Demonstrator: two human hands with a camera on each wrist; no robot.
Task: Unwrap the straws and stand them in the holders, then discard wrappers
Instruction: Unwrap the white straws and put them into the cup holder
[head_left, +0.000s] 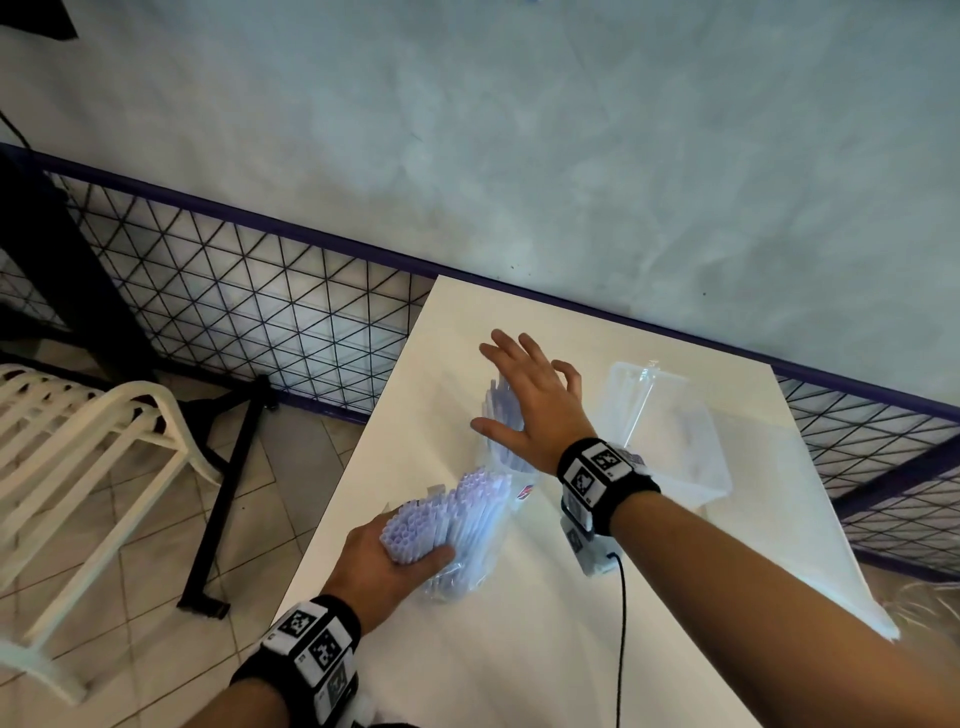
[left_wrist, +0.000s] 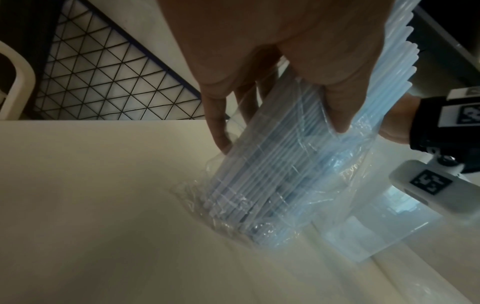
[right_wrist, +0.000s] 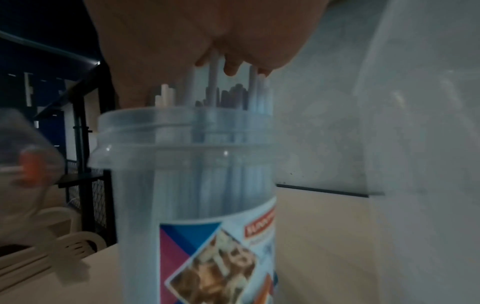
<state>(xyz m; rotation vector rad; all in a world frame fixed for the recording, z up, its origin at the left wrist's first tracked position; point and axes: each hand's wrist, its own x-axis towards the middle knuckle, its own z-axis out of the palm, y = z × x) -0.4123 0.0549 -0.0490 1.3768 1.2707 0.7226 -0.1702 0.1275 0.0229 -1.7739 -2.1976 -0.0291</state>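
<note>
A bundle of pale blue straws (head_left: 457, 514) in a clear plastic wrapper stands tilted on the white table (head_left: 519, 649). My left hand (head_left: 395, 561) grips the bundle near its open top; in the left wrist view the fingers (left_wrist: 218, 123) curl round the wrapped straws (left_wrist: 272, 164). Behind it stands a clear jar holder (right_wrist: 194, 185) with a coloured label, with several straws (right_wrist: 213, 88) upright in it. My right hand (head_left: 530, 400) lies flat with fingers spread over those straw tops, its palm (right_wrist: 207, 30) touching the tallest ones.
A clear rectangular container (head_left: 675, 431) sits right of the jar, near the table's far right edge. A black cable (head_left: 621, 623) trails from my right wrist. A white slatted chair (head_left: 78, 467) and a black wire-mesh fence (head_left: 234, 312) stand to the left.
</note>
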